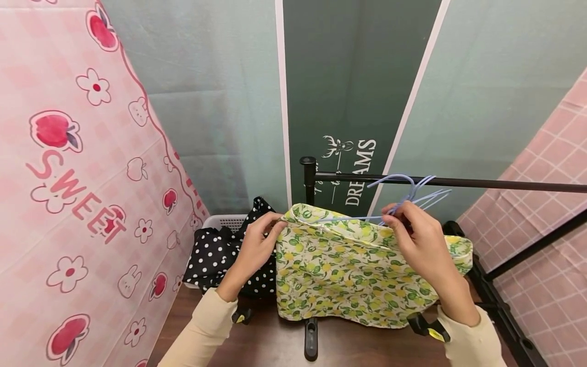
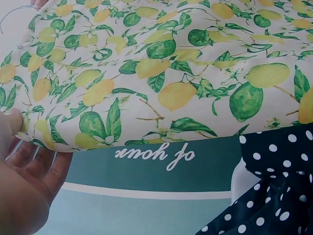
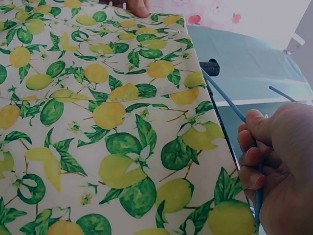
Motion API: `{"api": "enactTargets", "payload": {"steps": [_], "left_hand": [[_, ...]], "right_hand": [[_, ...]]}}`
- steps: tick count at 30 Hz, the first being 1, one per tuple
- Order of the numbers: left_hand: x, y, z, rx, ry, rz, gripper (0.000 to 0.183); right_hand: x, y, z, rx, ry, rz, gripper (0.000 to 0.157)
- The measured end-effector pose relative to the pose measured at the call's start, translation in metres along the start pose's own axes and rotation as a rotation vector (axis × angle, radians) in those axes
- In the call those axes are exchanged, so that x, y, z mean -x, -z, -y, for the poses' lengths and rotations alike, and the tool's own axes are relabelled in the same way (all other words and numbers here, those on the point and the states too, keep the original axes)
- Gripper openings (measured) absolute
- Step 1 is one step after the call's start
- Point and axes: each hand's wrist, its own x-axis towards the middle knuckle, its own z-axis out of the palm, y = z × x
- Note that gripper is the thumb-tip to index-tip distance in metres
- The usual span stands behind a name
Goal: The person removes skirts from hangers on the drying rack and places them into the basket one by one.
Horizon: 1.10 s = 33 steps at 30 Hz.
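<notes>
A white cloth (image 1: 348,275) printed with lemons and green leaves hangs in front of me; what kind of piece it is I cannot tell. Its upper left corner is pinched by my left hand (image 1: 259,237) between thumb and fingers, as the left wrist view also shows. My right hand (image 1: 419,242) grips thin blue wire hangers (image 1: 412,191) just above the cloth's top edge. One blue wire arm runs left from that hand along the cloth's opening. In the right wrist view, fingers curl round the blue wire (image 3: 230,100). How many hangers there are is unclear.
A black rack rail (image 1: 481,183) runs behind the hangers, ending at a capped post (image 1: 309,171). Black cloth with white dots (image 1: 215,255) fills a white basket (image 1: 222,220) at left. Printed curtains surround the space; the rack's foot (image 1: 311,339) stands on the wooden floor.
</notes>
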Motion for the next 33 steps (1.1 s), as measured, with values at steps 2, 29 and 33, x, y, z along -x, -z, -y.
{"api": "enactTargets", "payload": {"steps": [2, 29, 33], "left_hand": [[0.0, 0.003, 0.0, -0.006, -0.003, -0.011, 0.014], [0.007, 0.04, 0.013, -0.025, 0.011, -0.176, 0.011], [0.006, 0.045, 0.014, -0.033, 0.005, -0.204, 0.012]], "right_hand": [[-0.002, -0.001, 0.003, -0.003, -0.004, 0.014, 0.023], [-0.033, -0.033, 0.015, -0.056, -0.011, 0.168, 0.011], [-0.037, -0.04, 0.017, -0.046, -0.01, 0.167, 0.007]]}}
